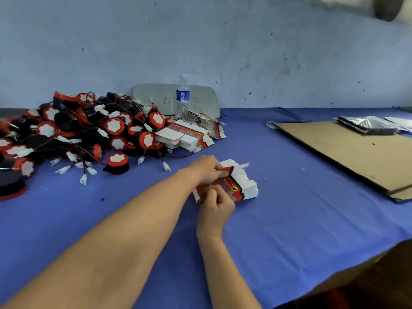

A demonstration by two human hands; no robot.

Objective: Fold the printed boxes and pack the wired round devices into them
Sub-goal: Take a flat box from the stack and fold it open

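Both hands are on a small stack of flat printed boxes (239, 186) lying mid-bench on the blue cloth (289, 219). The left hand (206, 167) pinches the stack's far red edge with curled fingers, and the right hand (215, 206) curls round the near end. The pile of round wired devices (89, 130) sits far left, with more flat boxes (191, 132) just right of it, in front of a water bottle (182, 94). A cardboard sheet (345, 157) lies off to the right.
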